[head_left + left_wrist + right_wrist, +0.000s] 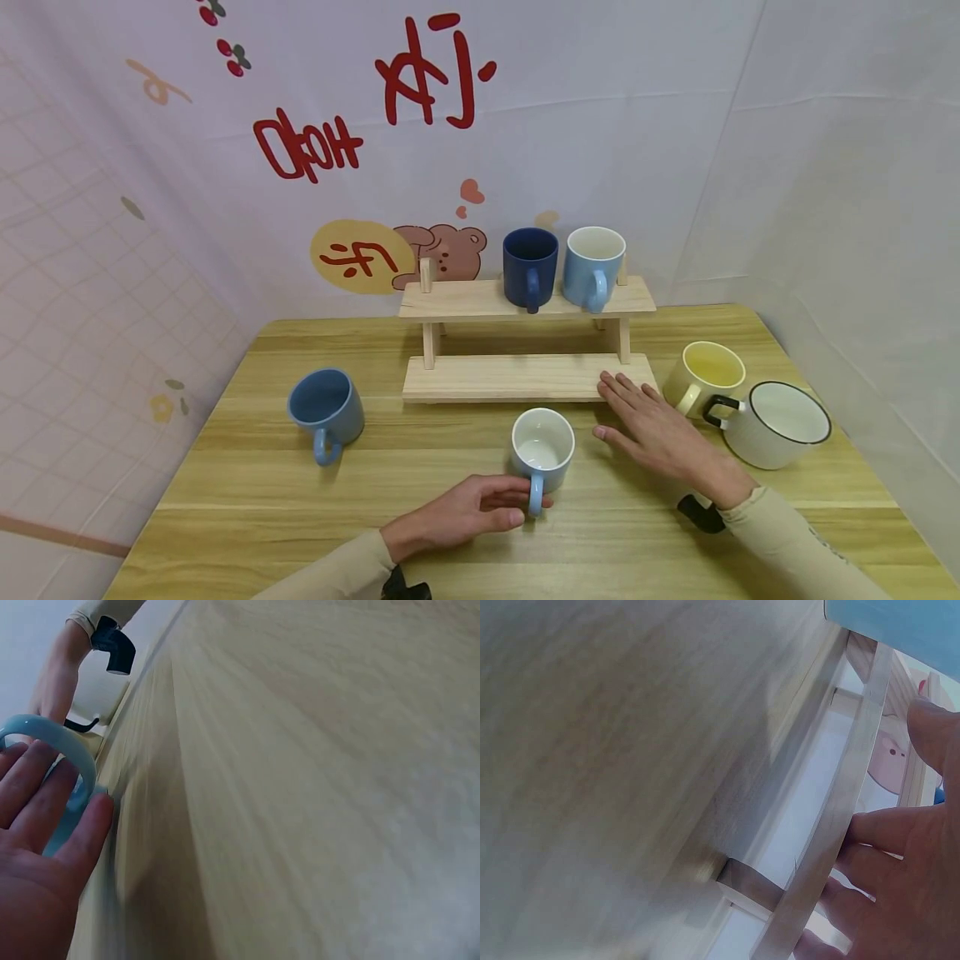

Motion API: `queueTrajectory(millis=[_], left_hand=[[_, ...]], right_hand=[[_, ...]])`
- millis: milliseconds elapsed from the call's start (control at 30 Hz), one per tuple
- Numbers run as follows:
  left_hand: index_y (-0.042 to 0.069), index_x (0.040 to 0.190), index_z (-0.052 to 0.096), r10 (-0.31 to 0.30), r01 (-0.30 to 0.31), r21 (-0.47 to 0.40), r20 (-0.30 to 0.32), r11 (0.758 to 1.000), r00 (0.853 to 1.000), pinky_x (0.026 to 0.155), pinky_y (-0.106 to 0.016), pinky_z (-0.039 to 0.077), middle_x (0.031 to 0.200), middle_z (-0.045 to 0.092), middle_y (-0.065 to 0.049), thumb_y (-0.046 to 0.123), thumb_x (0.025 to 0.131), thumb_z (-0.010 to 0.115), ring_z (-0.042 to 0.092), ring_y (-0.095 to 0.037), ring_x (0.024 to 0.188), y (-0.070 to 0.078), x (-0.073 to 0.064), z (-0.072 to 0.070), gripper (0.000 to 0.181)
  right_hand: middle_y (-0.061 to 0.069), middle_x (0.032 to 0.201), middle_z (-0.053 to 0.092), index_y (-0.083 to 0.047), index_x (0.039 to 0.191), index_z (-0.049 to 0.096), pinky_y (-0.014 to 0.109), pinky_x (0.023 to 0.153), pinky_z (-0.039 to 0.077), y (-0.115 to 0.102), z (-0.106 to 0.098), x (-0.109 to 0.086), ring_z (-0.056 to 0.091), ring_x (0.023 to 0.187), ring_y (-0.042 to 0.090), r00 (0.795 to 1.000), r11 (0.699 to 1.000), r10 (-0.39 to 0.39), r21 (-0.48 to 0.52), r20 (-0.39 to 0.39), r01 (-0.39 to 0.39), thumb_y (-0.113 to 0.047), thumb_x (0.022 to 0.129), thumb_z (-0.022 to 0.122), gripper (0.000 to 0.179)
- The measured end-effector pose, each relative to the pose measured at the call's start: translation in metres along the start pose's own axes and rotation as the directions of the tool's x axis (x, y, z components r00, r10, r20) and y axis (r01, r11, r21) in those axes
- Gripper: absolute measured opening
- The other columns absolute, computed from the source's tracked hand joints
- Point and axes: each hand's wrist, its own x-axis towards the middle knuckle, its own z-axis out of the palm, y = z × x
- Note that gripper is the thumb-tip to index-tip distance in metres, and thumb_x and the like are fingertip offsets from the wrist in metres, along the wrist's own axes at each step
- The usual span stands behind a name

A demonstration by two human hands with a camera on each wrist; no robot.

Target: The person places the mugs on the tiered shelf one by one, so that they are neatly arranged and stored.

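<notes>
Head view, light-blue mug [543, 450]: upright on the table [420, 492], in front of the wooden stand [517, 379]; long axis vertical, rim up, with handle pointing toward the person; lower left side partly hidden by fingers.
Head view, left hand [472, 510]: at the mug's handle, with fingers loosely extended and thumb apart; partly behind the handle, one fingertip showing past it; firm contact hard to make out.
Head view, right hand [662, 431]: palm down, fingers straight, tips on the lower board of the stand; sleeve [795, 542] cut off by the bottom edge.
Head view, yellow mug [707, 368]: right of the stand, partly covered by the dark handle of the white mug [780, 425].
Left wrist view, left hand: cut off by the left edge, palm showing, fingers slightly spread.
Left wrist view, mug: handle arching across in front of the fingers; body mostly hidden behind them.
Right wrist view, right hand: cut off by the right edge, thumb spread away; fingertips partly hidden behind the board.
Right wrist view, light-blue surface [904, 630]: cropped at the upper right corner; cannot tell its direction.
</notes>
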Motion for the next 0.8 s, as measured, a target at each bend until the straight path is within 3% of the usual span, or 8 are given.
queueTrajectory(millis=[300, 533, 667, 800], left_hand=[[-0.009, 0.148, 0.046, -0.016, 0.018, -0.049, 0.031, 0.999, 0.999, 0.112, -0.029, 0.042, 0.144, 0.061, -0.017, 0.025, 0.111, 0.051, 0.052, -0.016, 0.139, -0.0017, 0.0072, 0.0035, 0.05], [-0.011, 0.141, 0.052, -0.006, 0.008, -0.064, 0.026, 0.998, 1.0, 0.11, -0.028, 0.043, 0.135, 0.066, -0.023, 0.019, 0.111, 0.051, 0.057, -0.014, 0.133, -0.0028, 0.0088, 0.0049, 0.043], [-0.013, 0.135, 0.055, 0.007, -0.007, -0.056, 0.001, 0.998, 1.0, 0.108, -0.029, 0.046, 0.128, 0.068, -0.026, 0.018, 0.11, 0.054, 0.062, -0.013, 0.125, -0.0026, 0.0083, 0.0057, 0.039], [-0.012, 0.126, 0.061, -0.002, 0.003, 0.007, -0.062, 1.0, 0.998, 0.102, -0.027, 0.05, 0.117, 0.073, -0.022, 0.019, 0.109, 0.055, 0.067, -0.011, 0.115, -0.0011, 0.0062, 0.0053, 0.035]], right_hand=[[0.02, 0.165, 0.034, 0.002, 0.156, 0.042, 0.064, 0.118, 0.027, 0.0006, 0.0008, 0.0004, 0.033, 0.15, 0.043, 1.0, 1.0, -0.003, -0.004, 0.001, 0.003, -0.047, 0.105, 0.058, 0.073], [0.019, 0.165, 0.034, 0.003, 0.156, 0.042, 0.064, 0.119, 0.026, 0.0, 0.0006, 0.0008, 0.033, 0.15, 0.042, 1.0, 1.0, 0.002, -0.003, 0.009, -0.002, -0.047, 0.105, 0.058, 0.073], [0.02, 0.164, 0.034, 0.003, 0.155, 0.042, 0.064, 0.119, 0.026, -0.0006, -0.0001, 0.0009, 0.033, 0.15, 0.043, 1.0, 1.0, 0.001, -0.004, 0.01, -0.001, -0.047, 0.105, 0.058, 0.072], [0.02, 0.164, 0.034, 0.003, 0.155, 0.042, 0.063, 0.118, 0.027, -0.0004, -0.0002, 0.001, 0.033, 0.15, 0.043, 1.0, 1.0, -0.004, -0.009, 0.007, 0.004, -0.047, 0.105, 0.058, 0.072]])
